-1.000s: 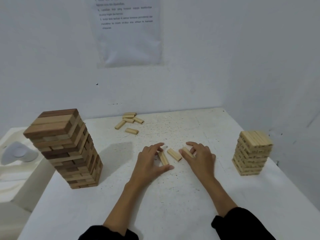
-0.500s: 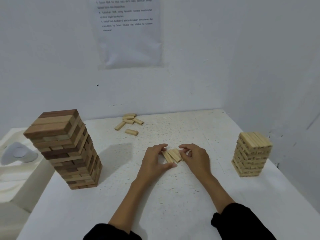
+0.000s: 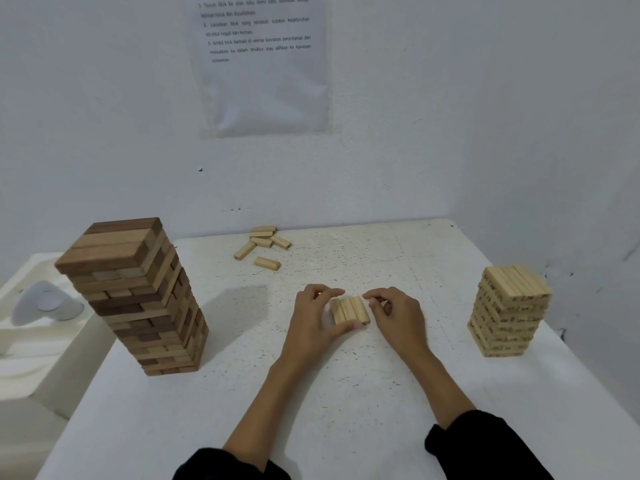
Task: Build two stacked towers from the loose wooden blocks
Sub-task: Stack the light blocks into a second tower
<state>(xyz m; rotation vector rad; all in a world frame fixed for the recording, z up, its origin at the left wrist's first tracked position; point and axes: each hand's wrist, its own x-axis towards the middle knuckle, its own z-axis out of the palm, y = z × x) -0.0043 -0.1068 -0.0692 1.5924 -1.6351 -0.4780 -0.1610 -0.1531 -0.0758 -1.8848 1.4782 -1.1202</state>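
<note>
Three light wooden blocks (image 3: 349, 310) lie side by side as one tight row on the white table (image 3: 346, 403), in its middle. My left hand (image 3: 313, 318) cups the row's left side and near end. My right hand (image 3: 396, 315) presses against its right side with curled fingers. A tall tower of mixed brown blocks (image 3: 138, 296) stands at the left. A shorter tower of pale printed blocks (image 3: 507, 311) stands at the right. Several loose pale blocks (image 3: 263, 245) lie near the back wall.
A white moulded tray (image 3: 31, 327) with a clear round piece sits lower, left of the table. A printed sheet (image 3: 263, 64) hangs on the back wall. A wall runs close along the table's right edge.
The three blocks lay apart and skewed between my hands a second ago. Both hands have moved inward and pushed them together into one aligned row.
</note>
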